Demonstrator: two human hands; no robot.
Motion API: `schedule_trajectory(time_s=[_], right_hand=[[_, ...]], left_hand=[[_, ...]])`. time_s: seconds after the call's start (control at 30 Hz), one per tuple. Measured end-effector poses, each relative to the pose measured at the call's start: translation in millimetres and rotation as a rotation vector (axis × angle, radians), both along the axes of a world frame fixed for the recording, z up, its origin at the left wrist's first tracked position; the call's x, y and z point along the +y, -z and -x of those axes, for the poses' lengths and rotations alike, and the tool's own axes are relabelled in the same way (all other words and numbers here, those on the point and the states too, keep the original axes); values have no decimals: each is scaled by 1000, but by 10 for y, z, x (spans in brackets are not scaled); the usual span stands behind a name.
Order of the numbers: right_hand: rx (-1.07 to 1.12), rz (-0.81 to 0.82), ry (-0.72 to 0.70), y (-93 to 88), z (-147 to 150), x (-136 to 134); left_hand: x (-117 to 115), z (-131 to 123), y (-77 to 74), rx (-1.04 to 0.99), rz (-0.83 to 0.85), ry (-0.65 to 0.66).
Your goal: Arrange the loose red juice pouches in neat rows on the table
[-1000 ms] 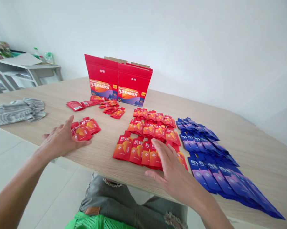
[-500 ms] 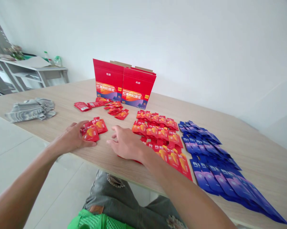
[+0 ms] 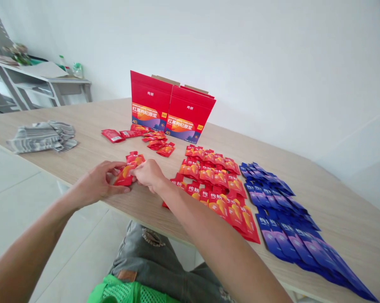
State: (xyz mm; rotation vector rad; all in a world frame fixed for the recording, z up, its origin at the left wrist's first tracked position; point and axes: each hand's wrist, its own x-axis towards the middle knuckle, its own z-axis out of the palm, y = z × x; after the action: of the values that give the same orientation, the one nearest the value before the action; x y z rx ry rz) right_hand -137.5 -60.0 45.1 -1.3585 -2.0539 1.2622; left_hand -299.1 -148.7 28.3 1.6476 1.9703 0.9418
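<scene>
On the wood desk [image 3: 335,198], the left hand [image 3: 96,185] and right hand [image 3: 148,174] pinched one red packet [image 3: 124,176] in tightly closed fingers, maybe lifting it, needing a steady hold next.

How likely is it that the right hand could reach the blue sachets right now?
Probably yes: the blue sachets lie open on the table, with only flat rows of red sachets between. But the right hand is busy, pinching a small red stack with the left hand.
</scene>
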Motion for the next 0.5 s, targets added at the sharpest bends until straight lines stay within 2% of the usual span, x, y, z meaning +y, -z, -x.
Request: schedule_trajectory(time_s=[0.1,0.2,0.3,0.37,0.5], right_hand=[[63,92,59,-56,-73,-49],[151,149,93,-222,-317,-132],[290,257,150,-414,-729,-214],[377,321,215,-496,-1051,-263],[468,366,304,-467,-1647,-359]], left_hand=[[-31,-64,-41,-141,18,24],[-31,-203,-109,-397,-21,59],[46,-418,-182,-632,-104,26],[133,-604,-231,-773,-87,56],[315,-1066,-299,-910,33,198]])
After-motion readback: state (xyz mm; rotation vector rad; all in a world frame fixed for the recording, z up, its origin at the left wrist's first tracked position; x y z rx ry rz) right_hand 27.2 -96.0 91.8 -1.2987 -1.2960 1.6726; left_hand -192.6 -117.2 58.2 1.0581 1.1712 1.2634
